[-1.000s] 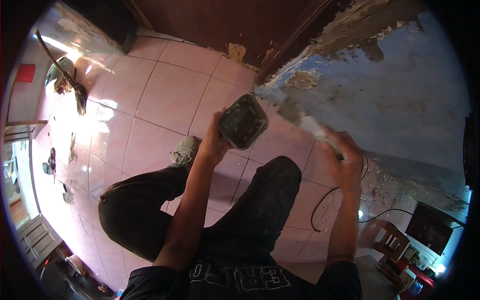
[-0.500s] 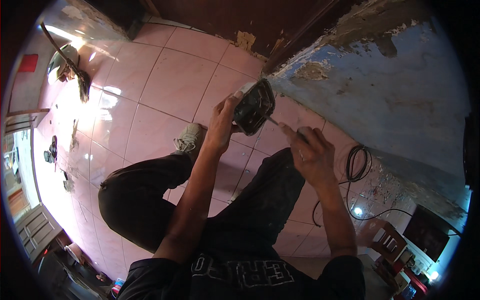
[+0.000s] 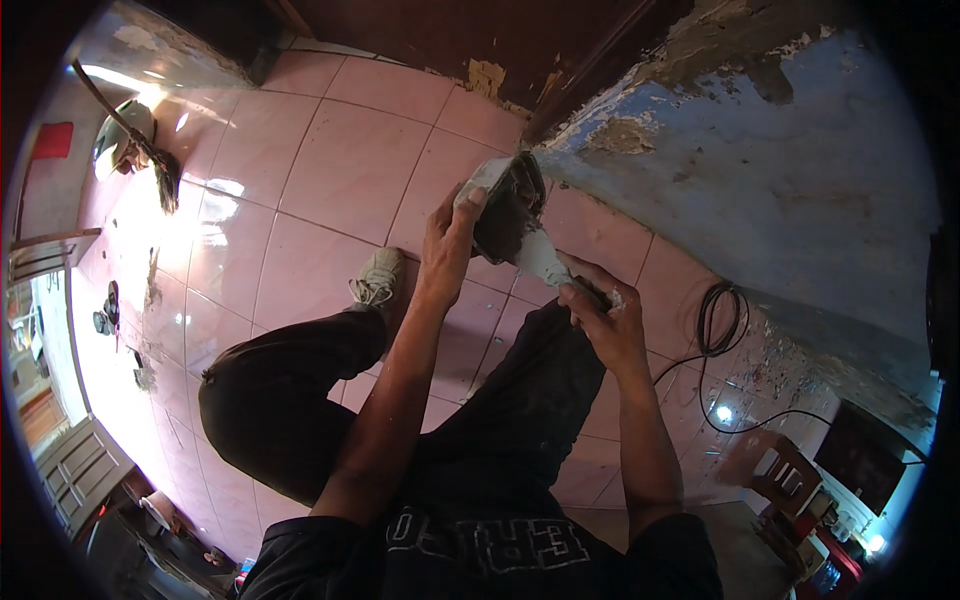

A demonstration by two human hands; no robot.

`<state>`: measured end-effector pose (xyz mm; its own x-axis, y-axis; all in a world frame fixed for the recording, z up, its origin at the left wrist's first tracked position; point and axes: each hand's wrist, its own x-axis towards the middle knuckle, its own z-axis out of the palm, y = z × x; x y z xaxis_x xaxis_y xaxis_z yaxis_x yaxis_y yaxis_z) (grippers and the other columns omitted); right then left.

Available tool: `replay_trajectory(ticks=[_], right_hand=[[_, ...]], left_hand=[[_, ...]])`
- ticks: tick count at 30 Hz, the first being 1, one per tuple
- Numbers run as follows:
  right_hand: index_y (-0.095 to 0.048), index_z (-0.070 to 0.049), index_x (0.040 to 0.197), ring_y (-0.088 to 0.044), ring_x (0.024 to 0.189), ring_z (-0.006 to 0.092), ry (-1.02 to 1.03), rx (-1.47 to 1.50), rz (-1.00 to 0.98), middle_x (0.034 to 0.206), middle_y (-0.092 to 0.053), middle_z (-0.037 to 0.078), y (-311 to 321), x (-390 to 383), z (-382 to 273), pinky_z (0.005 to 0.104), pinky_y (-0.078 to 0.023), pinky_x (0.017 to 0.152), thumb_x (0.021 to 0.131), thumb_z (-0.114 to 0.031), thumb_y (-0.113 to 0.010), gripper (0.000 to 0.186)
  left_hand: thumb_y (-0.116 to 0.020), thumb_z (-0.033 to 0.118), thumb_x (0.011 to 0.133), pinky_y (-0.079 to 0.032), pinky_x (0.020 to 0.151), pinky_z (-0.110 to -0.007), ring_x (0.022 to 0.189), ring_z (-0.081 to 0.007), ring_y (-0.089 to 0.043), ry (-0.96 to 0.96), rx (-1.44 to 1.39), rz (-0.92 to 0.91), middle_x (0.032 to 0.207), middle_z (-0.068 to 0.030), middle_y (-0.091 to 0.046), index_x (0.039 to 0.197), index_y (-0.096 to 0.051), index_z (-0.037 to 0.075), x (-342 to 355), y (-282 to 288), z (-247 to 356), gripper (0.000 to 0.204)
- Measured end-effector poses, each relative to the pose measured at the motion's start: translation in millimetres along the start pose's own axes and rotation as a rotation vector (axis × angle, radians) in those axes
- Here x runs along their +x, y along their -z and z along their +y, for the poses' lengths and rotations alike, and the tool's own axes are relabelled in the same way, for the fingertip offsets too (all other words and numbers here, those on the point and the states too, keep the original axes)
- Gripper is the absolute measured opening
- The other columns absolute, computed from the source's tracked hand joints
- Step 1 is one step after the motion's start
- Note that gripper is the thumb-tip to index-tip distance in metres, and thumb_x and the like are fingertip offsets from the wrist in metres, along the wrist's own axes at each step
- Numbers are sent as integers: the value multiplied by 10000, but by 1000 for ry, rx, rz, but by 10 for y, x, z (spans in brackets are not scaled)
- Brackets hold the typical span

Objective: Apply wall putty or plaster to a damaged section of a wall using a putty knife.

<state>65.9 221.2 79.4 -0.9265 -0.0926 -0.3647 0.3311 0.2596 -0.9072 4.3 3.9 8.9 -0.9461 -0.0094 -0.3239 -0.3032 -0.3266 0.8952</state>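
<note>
My left hand (image 3: 447, 242) is closed round the near-left side of a dark plastic tub (image 3: 503, 222), which has whitish smears on its outer wall. The tub is tilted, so part of its dark inside shows. In my right hand (image 3: 612, 318) I grip a putty knife (image 3: 541, 257) by its handle, which the fingers mostly cover. Its pale, coated-looking blade faces up and overlaps the tub's near-right rim. Whether the blade touches the rim I cannot tell. White smudges mark my right fingers.
A peeling blue wall (image 3: 745, 190) rises on the right, beside a dark brown door (image 3: 400, 35). A coiled black cable (image 3: 722, 320) lies on the pink tiled floor (image 3: 345, 165). At the far left stands a broom (image 3: 165, 180). My shoe (image 3: 378, 278) is below the tub.
My right hand has shifted slightly down and left. The putty knife has turned from edge-on to showing its broad pale face, and the tub has tilted in my left hand.
</note>
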Motion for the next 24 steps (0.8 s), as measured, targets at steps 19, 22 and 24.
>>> replay_trajectory(ticks=[19,22,24], right_hand=[[-705,-34,1076,-557,749,113,151,-658,184,853,-661,34,1682,-260,-1545,293,-460,702,951,-211,-732,219],[-734,-25,1041,-524,720,118,161,-843,271,792,-634,35,1830,-190,-1903,307,-434,661,982,-254,-700,239],[-738,-21,1036,-513,714,119,180,-919,263,768,-622,39,1862,-64,-2099,314,-429,654,983,-278,-703,265]], left_hand=[[-430,522,1090,-647,764,-321,1057,-194,-733,139,-439,-54,1253,-122,-669,1410,-506,39,65,219,-361,585],[-409,524,1101,-654,771,-325,1078,-205,-730,117,-454,-67,1273,-131,-658,1435,-481,37,78,284,-427,594],[-397,526,1105,-657,786,-342,1090,-220,-728,109,-463,-88,1291,-138,-650,1451,-463,33,75,283,-453,606]])
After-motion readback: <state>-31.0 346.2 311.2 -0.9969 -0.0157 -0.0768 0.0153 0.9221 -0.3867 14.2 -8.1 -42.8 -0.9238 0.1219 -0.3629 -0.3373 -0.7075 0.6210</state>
